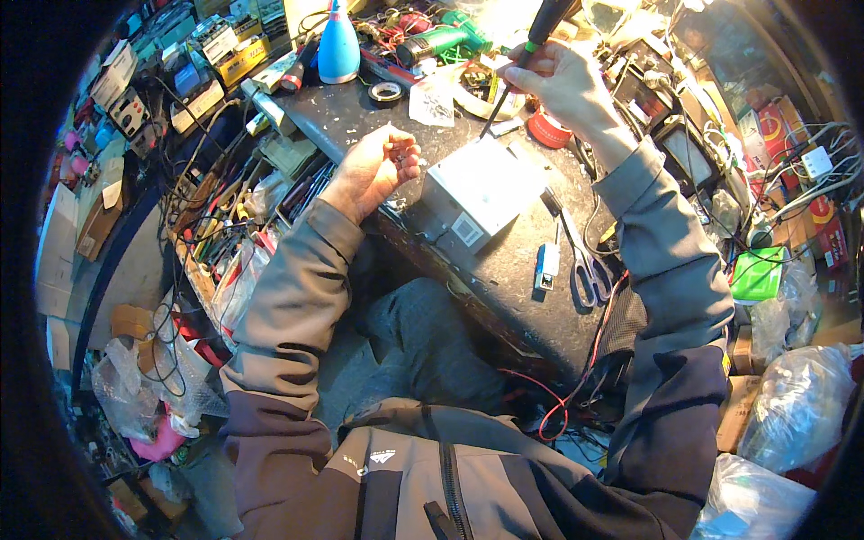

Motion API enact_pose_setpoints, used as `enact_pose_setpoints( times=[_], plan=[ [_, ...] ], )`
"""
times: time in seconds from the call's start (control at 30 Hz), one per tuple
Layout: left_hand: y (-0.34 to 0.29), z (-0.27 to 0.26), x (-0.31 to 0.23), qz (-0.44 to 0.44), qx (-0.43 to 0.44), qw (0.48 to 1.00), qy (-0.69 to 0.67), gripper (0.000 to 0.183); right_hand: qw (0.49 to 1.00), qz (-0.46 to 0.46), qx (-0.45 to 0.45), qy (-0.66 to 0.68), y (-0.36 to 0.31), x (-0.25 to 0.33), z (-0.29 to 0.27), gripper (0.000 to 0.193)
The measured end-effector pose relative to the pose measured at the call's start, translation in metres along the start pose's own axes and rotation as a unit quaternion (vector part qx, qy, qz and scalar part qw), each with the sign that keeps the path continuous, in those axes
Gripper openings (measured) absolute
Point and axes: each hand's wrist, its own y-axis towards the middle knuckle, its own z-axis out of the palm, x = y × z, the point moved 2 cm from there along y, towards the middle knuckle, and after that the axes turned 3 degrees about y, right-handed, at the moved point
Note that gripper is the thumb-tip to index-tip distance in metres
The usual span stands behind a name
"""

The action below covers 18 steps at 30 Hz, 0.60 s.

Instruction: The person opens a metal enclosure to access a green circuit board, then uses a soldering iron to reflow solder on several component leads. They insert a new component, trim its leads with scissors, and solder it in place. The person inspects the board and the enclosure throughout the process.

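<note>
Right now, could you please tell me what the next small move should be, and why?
Perhaps steady the white box with the left hand: the right hand holds the screwdriver with its tip apparently at the box's far edge, and neither hand visibly braces it.

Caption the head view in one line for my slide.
Right hand angles a screwdriver toward a white box on a cluttered workbench, left hand half-curled nearby.

Dark workbench (513,281) | on it: white box (481,184) | scissors (573,236) | small blue-white block (545,267) | tape roll (397,93) | blue bottle (338,52)
</note>
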Motion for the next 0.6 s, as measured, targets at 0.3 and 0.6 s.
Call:
enact_pose_setpoints(
  times=[0.3, 0.6],
  plan=[
    [-0.021, 0.018, 0.020, 0.057, -0.023, 0.976, 0.209, 0.017, 0.999, 0.030, 0.028, -0.025, -0.002, -0.003, -0.013, 0.035],
    [-0.026, 0.012, 0.030, 0.042, 0.035, 0.986, 0.157, 0.017, 0.996, 0.017, 0.020, -0.084, 0.002, 0.010, -0.018, 0.033]
  ],
)
